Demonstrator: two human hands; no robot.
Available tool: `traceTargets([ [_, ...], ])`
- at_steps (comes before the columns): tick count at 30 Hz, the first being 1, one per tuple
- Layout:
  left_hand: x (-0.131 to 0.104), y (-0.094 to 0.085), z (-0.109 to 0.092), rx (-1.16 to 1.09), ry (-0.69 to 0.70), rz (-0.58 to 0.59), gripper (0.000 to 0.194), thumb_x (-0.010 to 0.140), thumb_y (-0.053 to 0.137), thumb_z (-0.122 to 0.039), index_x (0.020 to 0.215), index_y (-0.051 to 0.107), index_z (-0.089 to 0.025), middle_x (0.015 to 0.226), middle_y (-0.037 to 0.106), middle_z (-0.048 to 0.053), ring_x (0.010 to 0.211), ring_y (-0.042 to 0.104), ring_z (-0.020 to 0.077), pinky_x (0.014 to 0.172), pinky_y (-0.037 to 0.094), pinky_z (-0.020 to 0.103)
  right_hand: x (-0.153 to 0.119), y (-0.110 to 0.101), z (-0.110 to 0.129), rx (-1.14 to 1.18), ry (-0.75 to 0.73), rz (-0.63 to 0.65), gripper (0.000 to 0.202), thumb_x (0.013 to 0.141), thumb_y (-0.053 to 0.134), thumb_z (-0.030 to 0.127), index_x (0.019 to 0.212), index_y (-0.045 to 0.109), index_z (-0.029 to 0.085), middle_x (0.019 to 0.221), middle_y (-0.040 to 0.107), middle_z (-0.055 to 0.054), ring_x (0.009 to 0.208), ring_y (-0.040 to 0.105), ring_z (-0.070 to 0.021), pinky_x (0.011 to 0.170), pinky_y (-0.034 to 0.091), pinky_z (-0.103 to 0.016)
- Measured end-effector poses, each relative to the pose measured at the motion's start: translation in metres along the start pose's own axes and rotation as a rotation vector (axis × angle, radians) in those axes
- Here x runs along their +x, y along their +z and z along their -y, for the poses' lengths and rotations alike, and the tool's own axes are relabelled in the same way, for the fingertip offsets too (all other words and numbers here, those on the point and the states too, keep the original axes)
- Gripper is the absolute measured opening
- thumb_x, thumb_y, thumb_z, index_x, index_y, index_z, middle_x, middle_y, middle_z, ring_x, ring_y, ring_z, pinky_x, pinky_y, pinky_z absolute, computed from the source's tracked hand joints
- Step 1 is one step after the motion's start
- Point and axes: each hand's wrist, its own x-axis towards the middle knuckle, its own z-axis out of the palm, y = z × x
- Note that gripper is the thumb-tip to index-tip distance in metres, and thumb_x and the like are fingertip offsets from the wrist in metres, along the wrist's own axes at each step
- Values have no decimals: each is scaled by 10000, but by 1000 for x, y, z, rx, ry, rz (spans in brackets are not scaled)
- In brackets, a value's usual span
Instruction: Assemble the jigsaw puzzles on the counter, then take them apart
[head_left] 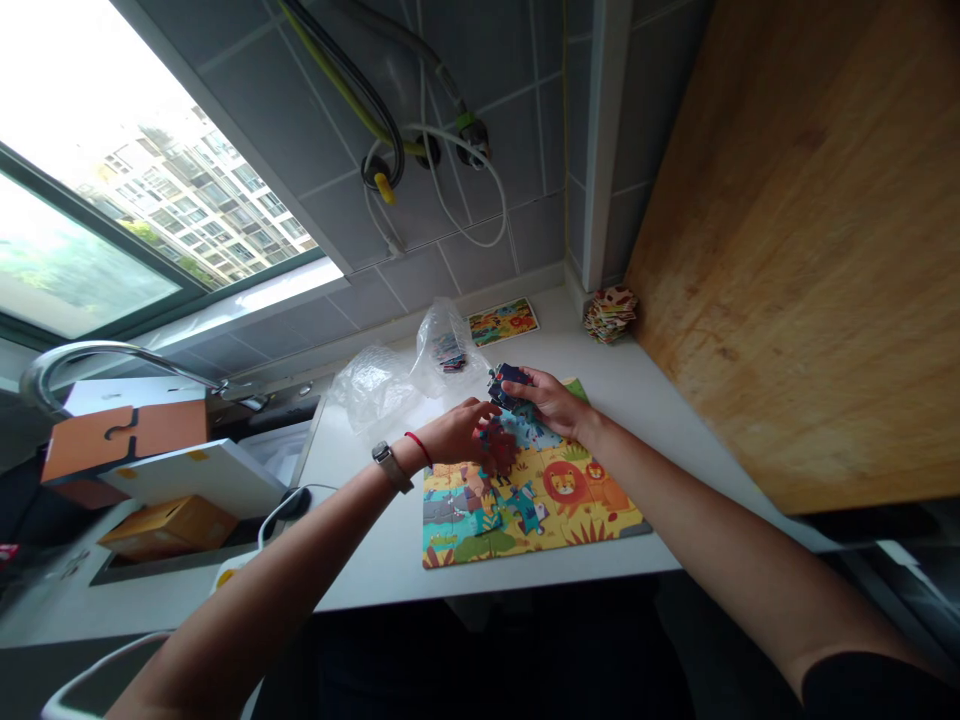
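A colourful animal jigsaw puzzle (536,500), with lions at its right, lies on the white counter. Above its upper part my right hand (551,398) grips a small stack of dark blue puzzle pieces (507,385), thumb on top. My left hand (466,432), with a watch and a red band at the wrist, is just left of the stack over the puzzle; its fingers are bent, and what they hold, if anything, is hidden. Loose pieces (529,507) lie on the puzzle's middle.
Clear plastic bags (375,385), one with pieces (451,352) inside, lie behind my left hand. A picture card (504,321) and a pile of pieces (611,312) are by the wall. Boxes (171,527) and a faucet (124,350) stand left; a wooden panel (810,250) rises right.
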Motion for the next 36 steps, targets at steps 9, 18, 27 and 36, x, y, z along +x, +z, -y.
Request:
traceTargets([
  [9, 9, -4, -17, 49, -148, 106, 546, 579, 910, -226, 1079, 691, -190, 923, 729, 42, 811, 688, 235, 694, 531, 310, -1, 0, -1, 18, 4, -5, 427, 659, 967, 312, 986, 721, 192, 924, 790, -32, 788, 735, -155, 738, 602, -243],
  [18, 3, -6, 9, -185, -151, 6, 335, 638, 859, -245, 891, 648, -186, 825, 728, 3, 710, 679, 171, 594, 495, 250, -1, 0, 2, 4, -25, -3, 437, 656, 969, 343, 987, 721, 200, 930, 789, -34, 784, 731, -157, 747, 606, -254],
  [27, 8, -2, 33, -318, -99, -294, 306, 782, 804, -287, 950, 574, -176, 935, 769, 65, 881, 743, 210, 764, 580, 316, 4, -13, 2, -571, -274, 21, 534, 655, 954, 394, 1116, 748, 220, 1033, 774, -46, 930, 711, -220, 902, 568, -353],
  [36, -4, 9, 23, -247, -30, -278, 285, 781, 800, -231, 981, 600, -188, 916, 725, 4, 822, 682, 166, 725, 543, 270, 4, -20, -7, -1154, -399, 126, 555, 742, 887, 427, 1230, 731, 213, 1157, 666, -96, 1048, 680, -274, 977, 527, -403],
])
